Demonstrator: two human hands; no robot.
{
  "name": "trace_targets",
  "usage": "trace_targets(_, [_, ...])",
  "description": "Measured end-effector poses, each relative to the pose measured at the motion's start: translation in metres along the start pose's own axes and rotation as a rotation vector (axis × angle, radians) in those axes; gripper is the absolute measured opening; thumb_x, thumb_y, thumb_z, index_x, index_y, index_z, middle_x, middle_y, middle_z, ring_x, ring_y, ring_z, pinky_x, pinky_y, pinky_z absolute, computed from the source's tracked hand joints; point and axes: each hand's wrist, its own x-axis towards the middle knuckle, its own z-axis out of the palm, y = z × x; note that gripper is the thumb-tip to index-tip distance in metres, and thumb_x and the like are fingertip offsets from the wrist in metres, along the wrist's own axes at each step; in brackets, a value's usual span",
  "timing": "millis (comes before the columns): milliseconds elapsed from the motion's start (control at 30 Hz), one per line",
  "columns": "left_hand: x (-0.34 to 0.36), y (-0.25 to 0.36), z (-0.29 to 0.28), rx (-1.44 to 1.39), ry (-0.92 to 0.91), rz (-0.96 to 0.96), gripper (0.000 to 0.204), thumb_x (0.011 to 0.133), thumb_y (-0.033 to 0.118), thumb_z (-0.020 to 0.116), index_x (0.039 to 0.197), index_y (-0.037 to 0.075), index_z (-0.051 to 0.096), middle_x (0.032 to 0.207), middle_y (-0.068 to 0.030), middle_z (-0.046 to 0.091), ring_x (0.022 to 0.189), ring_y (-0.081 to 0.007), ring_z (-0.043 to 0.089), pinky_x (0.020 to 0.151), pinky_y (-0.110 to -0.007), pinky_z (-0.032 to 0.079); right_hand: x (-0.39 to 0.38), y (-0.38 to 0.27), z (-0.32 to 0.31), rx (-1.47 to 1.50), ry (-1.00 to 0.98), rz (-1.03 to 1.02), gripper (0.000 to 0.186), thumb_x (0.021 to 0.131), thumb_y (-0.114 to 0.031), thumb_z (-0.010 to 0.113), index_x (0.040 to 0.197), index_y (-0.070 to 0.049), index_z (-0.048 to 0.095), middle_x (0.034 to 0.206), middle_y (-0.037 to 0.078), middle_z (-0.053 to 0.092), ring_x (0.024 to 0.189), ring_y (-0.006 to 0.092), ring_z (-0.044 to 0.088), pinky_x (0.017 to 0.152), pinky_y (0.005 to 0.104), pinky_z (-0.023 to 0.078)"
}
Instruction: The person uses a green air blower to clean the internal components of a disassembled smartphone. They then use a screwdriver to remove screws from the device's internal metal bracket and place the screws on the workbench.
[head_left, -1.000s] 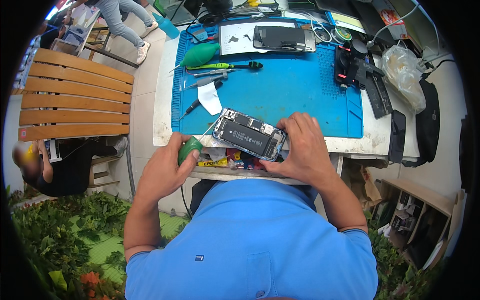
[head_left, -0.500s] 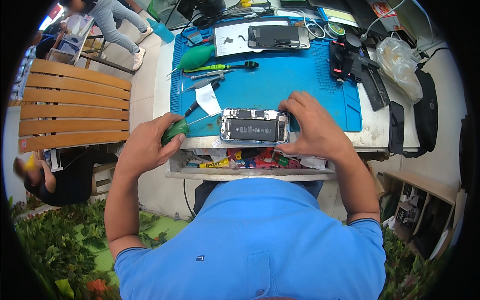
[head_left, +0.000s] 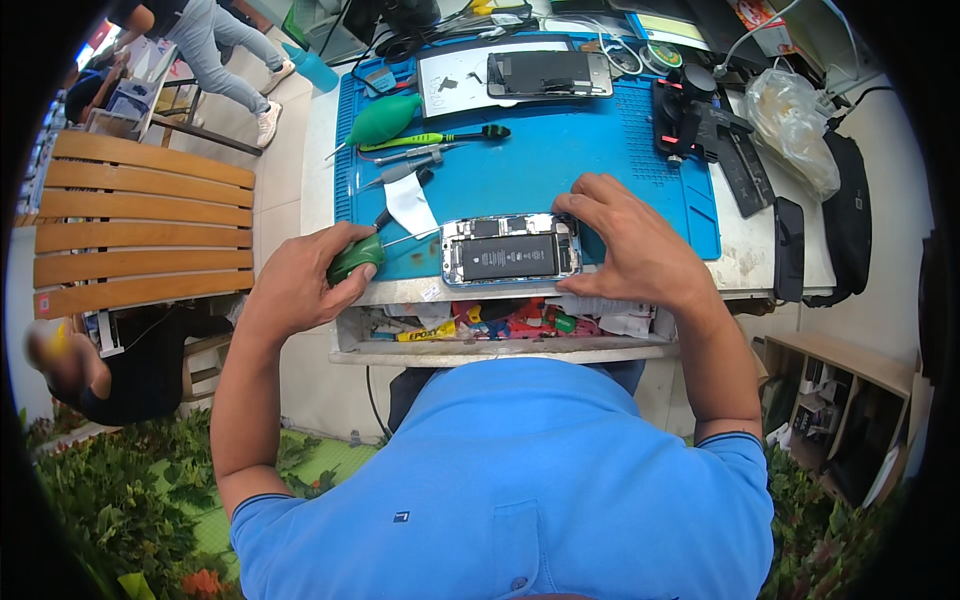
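Head view: the opened phone [head_left: 510,257] has swung level at six o'clock of the blue mat [head_left: 570,150], presenting its nine o'clock end to the green-handled tool [head_left: 352,259]. Your left grip [head_left: 300,278] clasps that tool, your right grip [head_left: 645,245] the phone

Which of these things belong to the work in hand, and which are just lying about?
Apparently in use:
opened phone, its right end in the right hand
green-handled tool, in the left hand

Apparently just lying about:
green bulb
green-and-black brush
white scrap
clear plastic bag
slatted bench
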Motion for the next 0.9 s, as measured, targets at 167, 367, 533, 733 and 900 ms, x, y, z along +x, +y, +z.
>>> trace_targets(167, [0.006, 0.006, 0.001, -0.01, 0.003, 0.019, 0.044, 0.102, 0.034, 0.079, 0.136, 0.008, 0.075, 0.098, -0.0225, 0.081, 0.083, -0.0402, 0.08, 0.075, -0.047, 0.06, 0.0, 0.002, 0.0, 0.001, 0.008, -0.014, 0.077, 0.07, -0.024, 0.102, 0.137, -0.002, 0.071, 0.129, 0.016, 0.067, 0.127, 0.0385, 0.066, 0.11, 0.0495, 0.056])
trace_targets(367, [0.014, 0.011, 0.003, -0.004, -0.009, 0.053, 0.042, 0.103, 0.035, 0.077, 0.136, 0.009, 0.075, 0.099, -0.0227, 0.081, 0.084, -0.0402, 0.08, 0.076, -0.047, 0.06, 0.001, 0.002, -0.001, 0.001, -0.008, -0.008, 0.078, 0.07, -0.024, 0.103, 0.138, -0.002, 0.07, 0.131, 0.016, 0.067, 0.129, 0.0394, 0.066, 0.11, 0.0499, 0.056])
trace_targets(533, [0.02, 0.022, 0.0, -0.011, -0.035, 0.057, 0.037, 0.104, 0.033, 0.076, 0.134, 0.01, 0.072, 0.103, -0.0211, 0.08, 0.093, -0.0451, 0.078, 0.083, -0.053, 0.06, 0.0, 0.002, 0.0, 0.001, -0.006, -0.005, 0.078, 0.071, -0.024, 0.103, 0.138, -0.002, 0.07, 0.131, 0.016, 0.067, 0.13, 0.0398, 0.065, 0.11, 0.05, 0.056])
trace_targets(733, [0.029, 0.027, 0.004, -0.003, -0.023, 0.09, 0.039, 0.103, 0.031, 0.077, 0.134, 0.008, 0.074, 0.103, -0.023, 0.081, 0.091, -0.044, 0.08, 0.082, -0.049, 0.061, -0.003, 0.005, 0.002, 0.011, 0.012, -0.014, 0.079, 0.071, -0.024, 0.103, 0.14, -0.003, 0.07, 0.135, 0.017, 0.068, 0.13, 0.04, 0.066, 0.111, 0.0502, 0.056])
trace_targets(900, [0.036, 0.037, 0.004, 0.006, -0.052, 0.083, 0.038, 0.105, 0.034, 0.075, 0.132, 0.008, 0.073, 0.107, -0.0223, 0.081, 0.095, -0.046, 0.078, 0.084, -0.052, 0.061, -0.006, 0.013, 0.009, 0.073, 0.093, -0.02, 0.096, 0.071, -0.024, 0.104, 0.155, -0.005, 0.062, 0.132, 0.017, 0.071, 0.126, 0.0404, 0.069, 0.108, 0.0491, 0.057])
